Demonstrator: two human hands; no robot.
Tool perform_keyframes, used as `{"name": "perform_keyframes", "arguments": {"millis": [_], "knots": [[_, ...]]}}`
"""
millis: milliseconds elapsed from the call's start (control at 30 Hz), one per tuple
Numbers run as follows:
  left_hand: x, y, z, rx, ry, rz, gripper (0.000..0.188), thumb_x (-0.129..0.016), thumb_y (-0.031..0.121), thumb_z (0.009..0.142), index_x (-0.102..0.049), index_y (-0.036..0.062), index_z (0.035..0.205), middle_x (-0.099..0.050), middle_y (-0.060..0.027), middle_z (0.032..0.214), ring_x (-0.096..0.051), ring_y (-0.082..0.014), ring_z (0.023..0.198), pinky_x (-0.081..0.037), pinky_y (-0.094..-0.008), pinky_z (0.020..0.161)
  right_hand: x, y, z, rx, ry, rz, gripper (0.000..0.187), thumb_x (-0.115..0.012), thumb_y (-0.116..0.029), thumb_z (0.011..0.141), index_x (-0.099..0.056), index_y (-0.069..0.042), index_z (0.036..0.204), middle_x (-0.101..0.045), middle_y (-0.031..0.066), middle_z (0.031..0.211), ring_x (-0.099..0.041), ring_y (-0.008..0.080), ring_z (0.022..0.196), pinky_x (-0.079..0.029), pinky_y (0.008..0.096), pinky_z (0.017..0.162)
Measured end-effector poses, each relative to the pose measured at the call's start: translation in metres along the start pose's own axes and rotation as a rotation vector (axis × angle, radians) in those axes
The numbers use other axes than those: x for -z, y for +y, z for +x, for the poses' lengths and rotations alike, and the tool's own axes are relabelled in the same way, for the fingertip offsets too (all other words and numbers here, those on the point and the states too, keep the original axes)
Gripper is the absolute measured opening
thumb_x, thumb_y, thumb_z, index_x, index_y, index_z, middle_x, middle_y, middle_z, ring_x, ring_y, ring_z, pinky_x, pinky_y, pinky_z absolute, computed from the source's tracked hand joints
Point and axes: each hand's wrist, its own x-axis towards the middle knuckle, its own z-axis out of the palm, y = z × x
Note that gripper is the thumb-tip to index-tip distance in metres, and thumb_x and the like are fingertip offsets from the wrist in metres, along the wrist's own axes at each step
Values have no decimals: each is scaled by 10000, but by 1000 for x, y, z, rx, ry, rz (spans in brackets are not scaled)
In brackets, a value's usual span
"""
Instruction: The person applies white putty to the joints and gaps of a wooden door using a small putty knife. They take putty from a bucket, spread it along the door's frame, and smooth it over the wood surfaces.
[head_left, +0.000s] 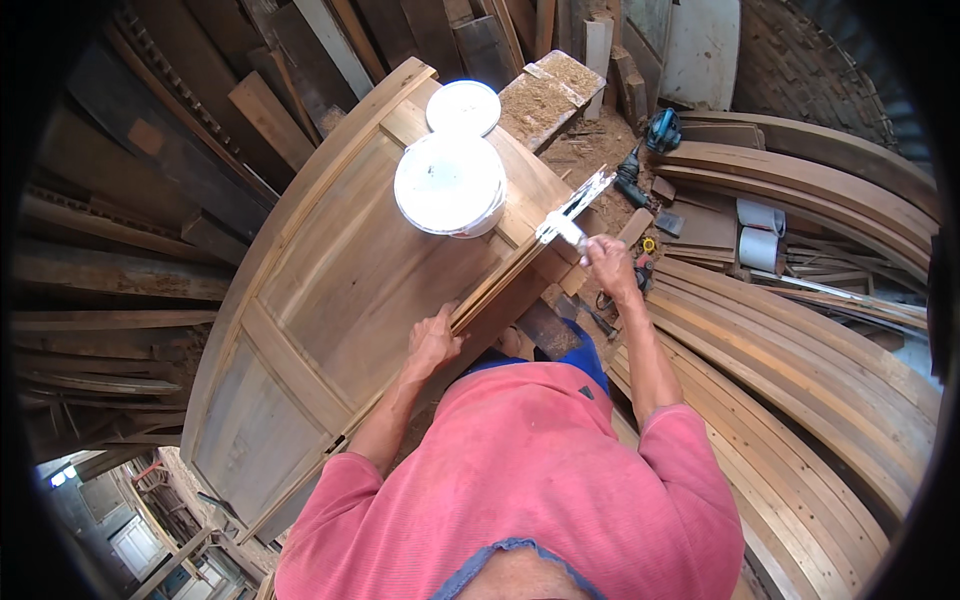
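A large wooden panelled door [330,250] lies in front of me. My left hand [435,342] is closed around the near end of a narrow wooden strip [490,290] along the door's right edge. In my right hand [608,262] is a white-smeared brush [566,229], held against the far part of the strip. Thick white streaks [585,195] cover that far end; the bristles cannot be made out. On the door stands a white bucket [450,190], overexposed, so its contents do not show. Just beyond it lies a round white lid [463,108].
Curved-looking stacks of planks [780,350] fill the right side. A teal power tool [662,130] and two white containers [760,232] lie among wood pieces. Beyond the door is a sawdust-covered bench [550,95]. Boards [120,270] lean at the left.
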Motion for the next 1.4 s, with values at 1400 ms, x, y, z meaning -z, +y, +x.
{"name": "perform_keyframes", "arguments": {"millis": [1400], "knots": [[4,7,1,38,-33,58,624,-751,314,785,-492,179,1336,-691,-219,983,-645,-446,943,-509,-532,821,54,33,63,7,158,16,296,-473,-186,955,-655,-1,811,-631,46,638,-555,118,510,-437,293,495]]}}
